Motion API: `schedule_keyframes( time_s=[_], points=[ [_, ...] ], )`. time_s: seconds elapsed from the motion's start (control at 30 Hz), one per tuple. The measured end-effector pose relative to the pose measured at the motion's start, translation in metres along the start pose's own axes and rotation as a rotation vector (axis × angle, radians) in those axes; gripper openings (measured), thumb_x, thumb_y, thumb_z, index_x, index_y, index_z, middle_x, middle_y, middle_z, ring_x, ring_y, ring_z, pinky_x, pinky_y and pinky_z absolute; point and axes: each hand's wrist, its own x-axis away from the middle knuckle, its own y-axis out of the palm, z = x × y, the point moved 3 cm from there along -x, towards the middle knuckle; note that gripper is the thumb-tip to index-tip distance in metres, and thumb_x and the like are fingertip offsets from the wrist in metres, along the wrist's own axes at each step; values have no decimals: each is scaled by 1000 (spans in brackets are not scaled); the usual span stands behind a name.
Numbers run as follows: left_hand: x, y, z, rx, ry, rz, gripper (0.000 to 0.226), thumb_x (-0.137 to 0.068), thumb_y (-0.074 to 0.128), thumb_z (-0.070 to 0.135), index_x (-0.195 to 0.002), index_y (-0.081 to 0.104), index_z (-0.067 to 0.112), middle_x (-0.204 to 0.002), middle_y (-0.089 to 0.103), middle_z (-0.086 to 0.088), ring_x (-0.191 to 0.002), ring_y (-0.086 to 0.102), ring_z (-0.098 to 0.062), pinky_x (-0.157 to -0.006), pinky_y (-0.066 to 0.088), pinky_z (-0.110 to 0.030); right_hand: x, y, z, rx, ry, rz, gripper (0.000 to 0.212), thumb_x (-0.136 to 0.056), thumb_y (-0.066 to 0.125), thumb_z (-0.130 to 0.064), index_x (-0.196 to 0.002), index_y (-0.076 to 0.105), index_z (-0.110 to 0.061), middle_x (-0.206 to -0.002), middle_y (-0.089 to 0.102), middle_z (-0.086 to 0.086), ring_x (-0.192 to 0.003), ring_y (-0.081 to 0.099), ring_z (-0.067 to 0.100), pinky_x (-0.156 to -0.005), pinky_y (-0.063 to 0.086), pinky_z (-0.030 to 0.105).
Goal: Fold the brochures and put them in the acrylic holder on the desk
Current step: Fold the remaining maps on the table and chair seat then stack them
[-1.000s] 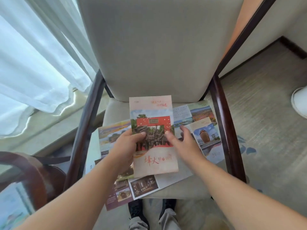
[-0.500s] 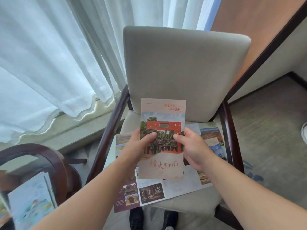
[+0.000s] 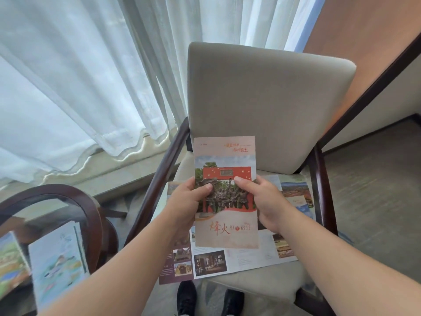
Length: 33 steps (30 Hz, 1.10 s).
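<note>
Brochure [image 3: 224, 156], folded to a narrow panel, is held upright above the chair seat [image 3: 255, 286]. The left hand [image 3: 186, 201] and right hand [image 3: 264, 201] each pinch a long edge, thumbs on the cover and fingers curled behind, likely to keep the creases closed for carrying. Unfolded sheets [image 3: 250, 256] lie flat on the seat beneath, probably awaiting folding; no acrylic holder shows plainly.

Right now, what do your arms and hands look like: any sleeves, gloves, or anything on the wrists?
Both are bare. The left hand and right hand wear no gloves, and no rings show on the fingers in view. The left forearm and right forearm are uncovered right to the frame's edge: no sleeve, cuff, watch or band is visible.
</note>
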Motion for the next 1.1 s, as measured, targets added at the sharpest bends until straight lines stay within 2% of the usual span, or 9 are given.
schedule_keyframes(
  time_s=[0.17,0.23,0.3,0.5,0.57,0.63,0.73,0.87,1.1],
  points=[
    [10,-20,4,-313,200,271,27,-91,65,19,-117,57,21,-108,67,-4,-91,69,-15,-62,56,-19,-5,19,-5,49,-90,87,13,-99,53,-14,-108,64,-14,-104,74,10,-93,71,27,-72,59,43],
    [12,-31,3,-191,169,225,42,-92,64,20,-130,49,24,-117,65,-4,-100,68,-18,-72,59,-27,-6,33,-6,47,-86,11,16,-100,51,-13,-111,63,-15,-103,74,8,-90,72,23,-66,59,37],
    [19,-40,1,-10,76,156,35,-94,59,15,-129,53,21,-116,70,-10,-100,70,-28,-80,59,-43,-7,51,-5,72,-72,-58,18,-100,51,-12,-112,63,-17,-101,76,5,-85,73,18,-60,58,31],
    [52,-107,-10,62,138,305,17,-97,56,8,-111,64,15,-100,76,-10,-88,74,-28,-72,59,-39,-15,120,17,357,-103,-15,34,-92,64,-24,-123,49,-27,-110,66,0,-94,69,22,-77,60,45],
    [67,-137,-16,74,142,324,17,-97,56,10,-110,64,17,-100,76,-8,-88,74,-27,-71,59,-39,-16,150,30,432,-78,-52,24,-92,63,-24,-115,57,-24,-106,70,3,-92,70,23,-83,58,49],
    [82,-174,-24,-6,163,395,17,-96,58,14,-107,65,24,-100,76,-2,-89,74,-21,-73,59,-39,-17,182,44,542,-101,-68,6,-92,62,-20,-97,64,-24,-95,73,2,-85,71,21,-77,60,44],
    [107,-239,-42,-193,170,564,13,-95,61,22,-104,61,31,-99,75,3,-87,73,-13,-75,61,-39,-16,239,71,670,-136,-96,6,-92,63,-21,-88,63,-25,-84,72,-3,-73,71,13,-60,59,33],
    [139,-329,-70,-408,132,756,11,-92,62,36,-99,53,38,-90,70,8,-79,68,-8,-61,54,-29,-19,315,121,824,-124,-154,5,-94,62,-27,-91,59,-26,-90,70,-5,-78,71,13,-65,63,37],
    [147,-448,-108,-648,45,805,33,-92,58,41,-121,57,25,-81,59,6,-79,60,-17,-70,53,-41,-44,413,198,1034,-199,-123,14,-95,59,-29,-105,50,-30,-98,61,-10,-88,65,13,-74,59,38]
  ],
)
